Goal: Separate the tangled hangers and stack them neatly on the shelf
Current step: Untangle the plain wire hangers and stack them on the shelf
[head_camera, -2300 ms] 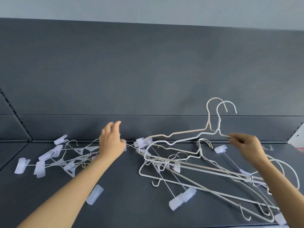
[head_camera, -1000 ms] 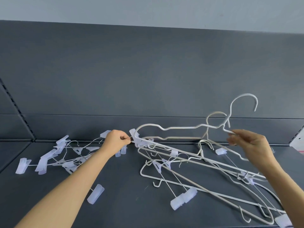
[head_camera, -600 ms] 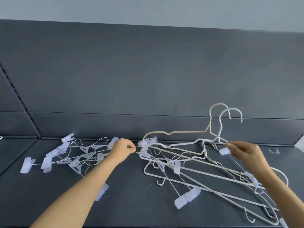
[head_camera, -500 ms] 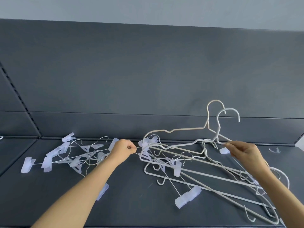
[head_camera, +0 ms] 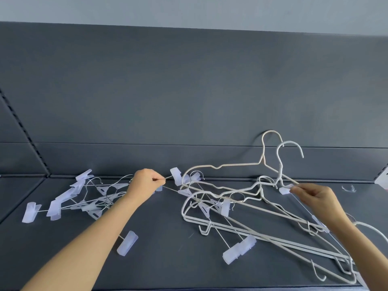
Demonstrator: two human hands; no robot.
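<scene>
A tangle of white coated hangers [head_camera: 247,208] and thin clip hangers lies on the dark shelf [head_camera: 168,248] at the centre and right. Two white hangers [head_camera: 270,162] stand raised at the back, hooks up. My left hand [head_camera: 144,184] pinches the thin wire end of a clip hanger beside a translucent clip [head_camera: 176,176]. My right hand [head_camera: 315,198] pinches a wire next to a small clip [head_camera: 284,190] on the raised hangers. A separate heap of clip hangers [head_camera: 84,198] lies at the left.
The shelf's dark back panel [head_camera: 189,101] rises right behind the hangers. A loose clip [head_camera: 127,242] lies under my left forearm, and a larger clip [head_camera: 239,252] sits at the front centre. A small clear hook [head_camera: 348,188] lies at the far right.
Both hands keep their pinches. The two raised hangers have shifted slightly and stand a little more upright than a second ago, when the right hand lifted one higher.
</scene>
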